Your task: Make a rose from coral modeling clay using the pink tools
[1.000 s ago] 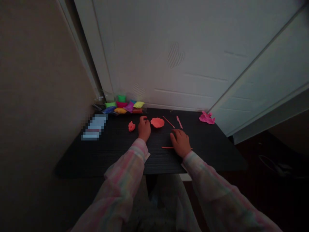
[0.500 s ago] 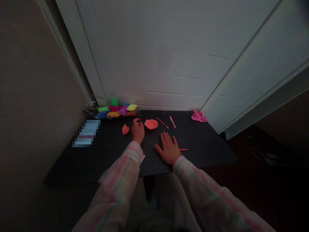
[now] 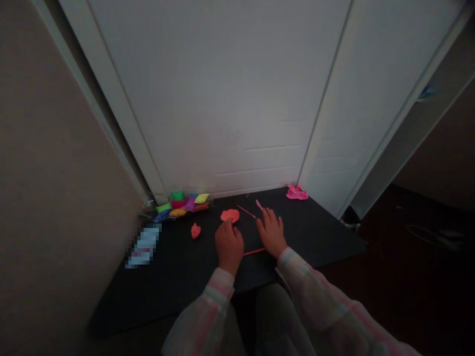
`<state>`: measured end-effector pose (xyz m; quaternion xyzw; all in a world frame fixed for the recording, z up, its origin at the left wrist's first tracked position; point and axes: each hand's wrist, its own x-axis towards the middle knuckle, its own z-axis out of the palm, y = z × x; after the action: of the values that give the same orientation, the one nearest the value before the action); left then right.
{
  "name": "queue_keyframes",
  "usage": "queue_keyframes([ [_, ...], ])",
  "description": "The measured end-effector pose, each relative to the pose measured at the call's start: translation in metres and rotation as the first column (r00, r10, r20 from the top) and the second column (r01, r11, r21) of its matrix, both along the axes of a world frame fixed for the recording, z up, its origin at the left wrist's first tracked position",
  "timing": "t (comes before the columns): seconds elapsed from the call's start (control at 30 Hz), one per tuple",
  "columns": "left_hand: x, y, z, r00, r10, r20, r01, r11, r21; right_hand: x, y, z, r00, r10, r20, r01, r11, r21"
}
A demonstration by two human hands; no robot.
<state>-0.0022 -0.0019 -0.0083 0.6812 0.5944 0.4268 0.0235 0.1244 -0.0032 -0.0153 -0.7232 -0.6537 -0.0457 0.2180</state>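
Observation:
On the dark table sits a shallow orange clay bowl (image 3: 230, 214) with a wavy rim. My left hand (image 3: 229, 245) is at its near edge, fingers bent and closed on the rim; the fingertips are partly hidden. To the right, my right hand (image 3: 273, 233) lies palm down with fingers stretched out, holding nothing. Its fingertips reach the near end of a pink modelling knife (image 3: 259, 203), which they partly cover. A thin pink stick (image 3: 246, 211) lies between bowl and knife. Another thin reddish stick (image 3: 254, 252) lies between my wrists. Left of the bowl rests a small orange clay lump (image 3: 195, 231).
Several coloured clay packets (image 3: 178, 203) lie in clear plastic at the back left. A blurred-out flat item (image 3: 144, 246) is on the left side. Crumpled bright pink material (image 3: 297, 192) sits at the back right corner. A white panel (image 3: 208, 99) rises behind the table (image 3: 315, 237).
My left hand has moved right, from beside the clay bowl to its near rim. My right hand has shifted forward to the pink knife. The camera view has tilted and turned.

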Motion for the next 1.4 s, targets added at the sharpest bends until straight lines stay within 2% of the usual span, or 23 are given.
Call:
queue_keyframes([
  [0.1,0.030,-0.013,-0.001,0.967,-0.075,-0.244,0.064,0.996,-0.055,0.014,0.002,-0.001,0.999,-0.034,0.024,0.034,0.999,0.009],
  [0.2,0.053,-0.012,-0.013,0.933,-0.088,-0.348,0.025,0.983,-0.180,0.021,-0.002,-0.014,0.997,0.006,0.077,-0.002,0.998,-0.063],
  [0.3,0.063,-0.005,-0.026,0.919,-0.070,-0.389,-0.033,0.967,-0.251,0.022,-0.005,-0.026,0.995,0.028,0.097,-0.019,0.995,-0.095],
  [0.4,0.064,0.002,-0.031,0.909,-0.060,-0.413,-0.044,0.970,-0.239,0.022,0.000,-0.030,0.994,0.050,0.100,-0.041,0.995,-0.093],
  [0.67,0.066,0.030,-0.025,0.912,-0.043,-0.409,-0.065,0.967,-0.247,0.021,0.032,-0.024,0.997,0.007,0.079,0.005,0.987,-0.161],
  [0.87,0.066,0.035,-0.026,0.908,-0.061,-0.415,-0.066,0.956,-0.286,0.021,0.034,-0.024,0.997,0.009,0.073,0.006,0.979,-0.205],
  [1.13,0.065,0.016,-0.029,0.908,-0.027,-0.417,-0.117,0.941,-0.316,0.022,0.018,-0.023,0.998,-0.003,0.057,0.018,0.962,-0.271],
  [1.4,0.068,-0.023,-0.031,0.904,-0.027,-0.426,-0.149,0.915,-0.376,0.024,-0.024,-0.022,0.998,-0.004,0.069,0.025,0.951,-0.308],
])
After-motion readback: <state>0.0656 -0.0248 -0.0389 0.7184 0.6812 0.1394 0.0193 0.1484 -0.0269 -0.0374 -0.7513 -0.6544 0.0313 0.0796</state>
